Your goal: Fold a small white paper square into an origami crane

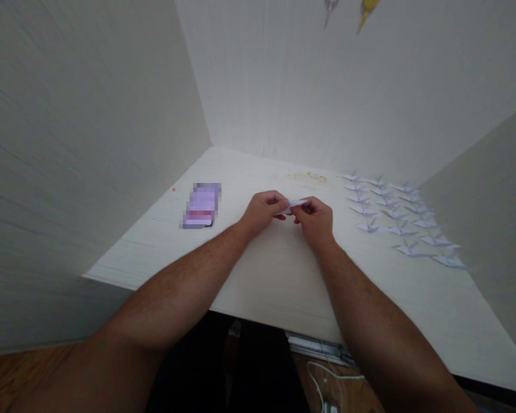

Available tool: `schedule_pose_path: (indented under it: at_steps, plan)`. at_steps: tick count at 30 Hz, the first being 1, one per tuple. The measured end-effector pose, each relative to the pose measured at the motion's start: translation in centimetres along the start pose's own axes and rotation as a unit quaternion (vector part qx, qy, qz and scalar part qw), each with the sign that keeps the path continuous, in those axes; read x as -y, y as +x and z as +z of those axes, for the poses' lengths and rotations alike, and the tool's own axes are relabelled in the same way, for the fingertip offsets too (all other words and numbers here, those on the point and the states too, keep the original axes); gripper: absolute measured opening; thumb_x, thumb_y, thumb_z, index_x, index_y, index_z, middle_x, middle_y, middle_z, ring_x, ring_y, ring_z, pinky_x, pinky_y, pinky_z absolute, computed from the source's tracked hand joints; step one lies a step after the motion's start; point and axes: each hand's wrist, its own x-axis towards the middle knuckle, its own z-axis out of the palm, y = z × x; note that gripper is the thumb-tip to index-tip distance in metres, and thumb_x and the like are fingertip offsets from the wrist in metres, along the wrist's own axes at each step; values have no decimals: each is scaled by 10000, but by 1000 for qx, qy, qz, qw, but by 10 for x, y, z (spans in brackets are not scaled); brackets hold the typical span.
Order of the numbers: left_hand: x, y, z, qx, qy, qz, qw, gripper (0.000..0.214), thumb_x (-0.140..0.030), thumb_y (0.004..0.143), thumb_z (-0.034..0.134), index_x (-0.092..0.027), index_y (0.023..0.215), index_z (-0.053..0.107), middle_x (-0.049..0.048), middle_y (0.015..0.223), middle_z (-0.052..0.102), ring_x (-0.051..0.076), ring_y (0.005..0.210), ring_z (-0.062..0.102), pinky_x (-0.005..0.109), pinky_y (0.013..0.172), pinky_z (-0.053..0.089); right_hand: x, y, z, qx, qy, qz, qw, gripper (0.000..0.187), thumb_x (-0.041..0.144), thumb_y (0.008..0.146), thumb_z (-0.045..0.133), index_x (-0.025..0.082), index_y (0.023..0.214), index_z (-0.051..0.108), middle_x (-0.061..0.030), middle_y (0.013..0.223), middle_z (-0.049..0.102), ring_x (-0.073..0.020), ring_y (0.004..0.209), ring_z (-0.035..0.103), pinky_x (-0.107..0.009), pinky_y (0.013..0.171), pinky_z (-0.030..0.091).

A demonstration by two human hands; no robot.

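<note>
A small folded piece of white paper (296,204) is held just above the middle of the white table. My left hand (265,211) pinches its left end between thumb and fingers. On the other side, my right hand (316,218) grips the right end, its fingertips close to those of the left. Fingers cover much of the paper, so its exact folded shape is hidden. To the right stand several white folded paper cranes (387,215) in rows.
A phone (203,203), its screen blurred out, lies on the table (258,275) at the left. White panels rise at the left, back and right. A brownish stain (312,176) marks the back of the tabletop. A white cable (316,381) hangs below the front edge.
</note>
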Motion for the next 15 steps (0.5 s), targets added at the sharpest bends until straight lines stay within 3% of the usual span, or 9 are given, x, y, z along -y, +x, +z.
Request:
schedule_pose_path:
  at_steps: [15]
  plan:
    - [-1, -1, 0, -2, 8, -22, 1000, 302, -415, 727, 758, -139, 777, 645, 38, 737, 691, 163, 690, 701, 251, 582, 542, -1, 0, 0, 19, 9, 15, 1000, 169, 300, 713, 694, 195, 640, 584, 13, 563, 644, -103, 464, 531, -237, 475, 403]
